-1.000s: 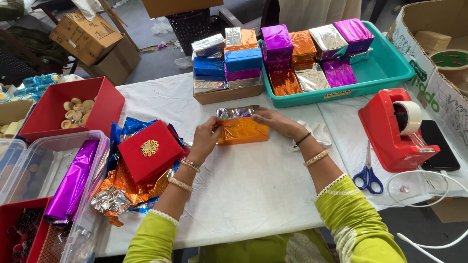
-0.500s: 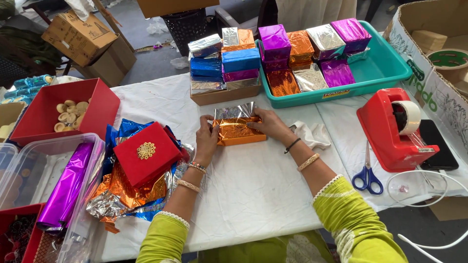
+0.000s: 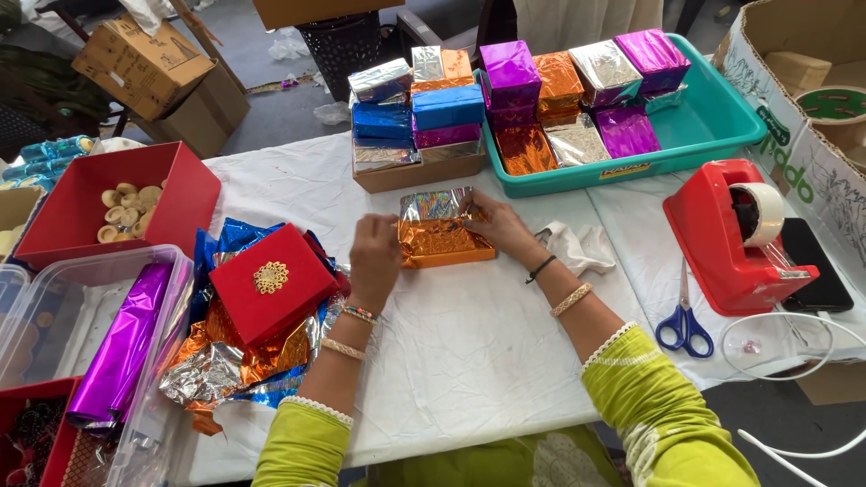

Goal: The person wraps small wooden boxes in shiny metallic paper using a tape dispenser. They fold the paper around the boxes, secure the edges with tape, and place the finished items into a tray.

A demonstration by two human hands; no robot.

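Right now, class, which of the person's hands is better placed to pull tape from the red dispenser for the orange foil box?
Probably the right hand: the red tape dispenser stands on its side, while the left hand presses the orange foil box.

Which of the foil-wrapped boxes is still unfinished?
The orange box between both hands: its silver foil flap still stands loose at the far edge. The boxes in the teal tray and cardboard tray are fully wrapped.

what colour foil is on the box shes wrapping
Orange foil on the box, with a silver flap folded up at its far edge, between both hands; the head view shows it.
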